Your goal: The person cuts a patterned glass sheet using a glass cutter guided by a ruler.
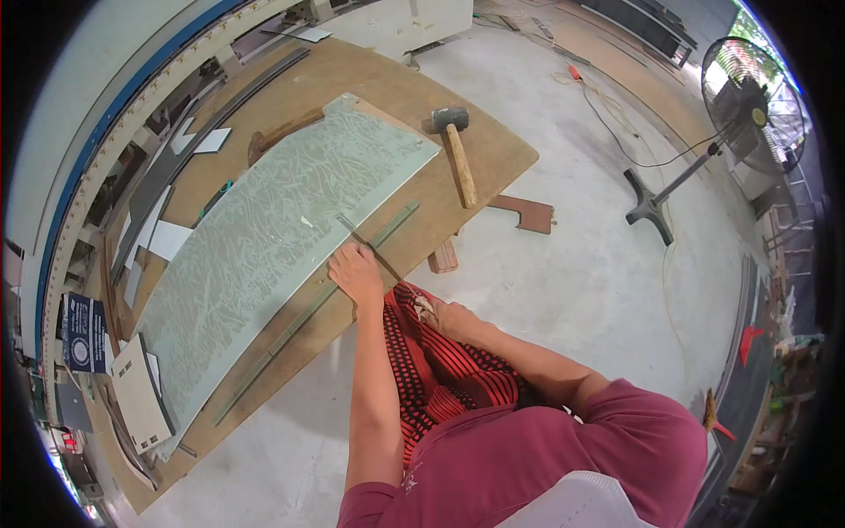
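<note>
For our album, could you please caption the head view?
Left hand at the edge of a patterned green panel, a mallet lying on the table.

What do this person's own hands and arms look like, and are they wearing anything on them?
The left hand and right hand are both without gloves. The forearms are uncovered too, with short, plain maroon sleeves on the upper arms. The sleeves belong to a maroon shirt with a small pale print on the front. The picture is too coarse to rule out a ring.
</note>
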The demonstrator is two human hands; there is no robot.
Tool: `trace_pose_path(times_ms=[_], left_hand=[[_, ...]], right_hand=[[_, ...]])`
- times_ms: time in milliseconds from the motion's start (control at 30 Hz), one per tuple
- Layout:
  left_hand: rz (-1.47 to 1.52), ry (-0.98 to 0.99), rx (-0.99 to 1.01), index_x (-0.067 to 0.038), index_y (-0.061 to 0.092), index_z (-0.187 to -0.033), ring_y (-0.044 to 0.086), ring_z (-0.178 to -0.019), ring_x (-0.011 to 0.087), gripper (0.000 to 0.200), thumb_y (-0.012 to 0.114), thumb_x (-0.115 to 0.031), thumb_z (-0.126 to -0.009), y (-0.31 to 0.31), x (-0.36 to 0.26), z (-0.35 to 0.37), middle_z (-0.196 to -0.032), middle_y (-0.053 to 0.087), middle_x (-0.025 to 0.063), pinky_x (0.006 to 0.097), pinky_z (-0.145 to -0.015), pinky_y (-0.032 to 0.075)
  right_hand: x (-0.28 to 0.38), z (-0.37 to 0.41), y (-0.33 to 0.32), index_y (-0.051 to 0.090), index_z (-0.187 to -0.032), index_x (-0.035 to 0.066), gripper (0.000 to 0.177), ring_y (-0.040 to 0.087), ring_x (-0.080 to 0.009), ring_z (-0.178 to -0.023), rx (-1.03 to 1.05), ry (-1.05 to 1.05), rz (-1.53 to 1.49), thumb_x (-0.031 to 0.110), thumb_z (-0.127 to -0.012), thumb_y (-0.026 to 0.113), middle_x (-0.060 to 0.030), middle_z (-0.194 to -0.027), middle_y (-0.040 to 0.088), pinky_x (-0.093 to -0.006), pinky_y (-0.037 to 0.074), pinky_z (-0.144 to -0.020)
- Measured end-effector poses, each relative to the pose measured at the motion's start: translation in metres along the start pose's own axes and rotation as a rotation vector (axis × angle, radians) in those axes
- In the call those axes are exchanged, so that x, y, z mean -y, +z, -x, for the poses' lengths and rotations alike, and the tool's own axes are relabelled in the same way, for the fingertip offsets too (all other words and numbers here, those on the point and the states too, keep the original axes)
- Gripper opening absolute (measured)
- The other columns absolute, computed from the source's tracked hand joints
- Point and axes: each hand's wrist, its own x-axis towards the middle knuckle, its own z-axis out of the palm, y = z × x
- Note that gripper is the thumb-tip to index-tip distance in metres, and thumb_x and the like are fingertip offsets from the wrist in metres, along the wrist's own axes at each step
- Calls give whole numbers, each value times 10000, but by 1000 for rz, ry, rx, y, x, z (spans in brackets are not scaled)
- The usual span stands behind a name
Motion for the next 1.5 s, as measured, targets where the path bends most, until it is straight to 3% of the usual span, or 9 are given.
trace_pose_path(times_ms=[200, 533, 633, 700, 933, 1133, 1500], left_hand=[[-1, -5, 5, -122, 500, -862, 532, -867, 292, 148, 625, -177, -804, 2, 3, 0, -885, 548, 66, 426, -710, 396], [39, -5, 1, -123, 511, -836, 531, -867, 282, 134, 626, -179, -798, -1, 2, 0, -884, 548, 63, 410, -723, 394], [41, -24, 17, -119, 515, -831, 530, -862, 285, 127, 624, -175, -796, 0, 3, 1, -886, 549, 65, 410, -722, 394], [43, -40, 32, -117, 518, -828, 530, -858, 287, 124, 623, -173, -795, -1, 1, 0, -886, 550, 66, 411, -721, 394], [45, -31, -2, -113, 522, -826, 532, -847, 290, 112, 615, -169, -797, 1, 1, 0, -868, 549, 72, 417, -707, 398], [41, -32, -13, -116, 523, -829, 534, -848, 283, 112, 611, -179, -801, -1, 1, 0, -865, 551, 70, 417, -701, 397], [52, -40, -1, -114, 526, -828, 534, -845, 289, 125, 620, -185, -786, -3, 1, -1, -863, 553, 74, 422, -707, 400]], right_hand=[[-18, 8, 3, 480, -1074, -18, 433, 593, -497, -762, -23, 10, -37, 395, -955, 428, -322, -811, 609, -572, 454, -680], [8, -41, -4, 498, -1016, -24, 419, 584, -501, -752, -54, -72, 4, 383, -954, 421, -311, -771, 603, -567, 448, -690], [4, -8, -6, 511, -1127, 7, 380, 604, -480, -807, -23, 9, -11, 327, -931, 452, -311, -860, 621, -562, 463, -737], [-4, 5, -3, 493, -1024, -28, 414, 586, -499, -774, -41, -2, -1, 373, -961, 411, -319, -782, 600, -561, 449, -694], [4, -46, -5, 487, -1024, -23, 399, 589, -501, -787, -46, -62, 52, 364, -963, 412, -318, -789, 605, -560, 454, -704], [-7, -11, 3, 501, -1006, -29, 410, 586, -508, -768, -54, 11, 43, 371, -962, 419, -320, -793, 601, -575, 451, -685], [-17, -2, 2, 481, -991, -27, 421, 584, -508, -745, -48, -44, 20, 385, -965, 405, -313, -751, 598, -579, 448, -672]])
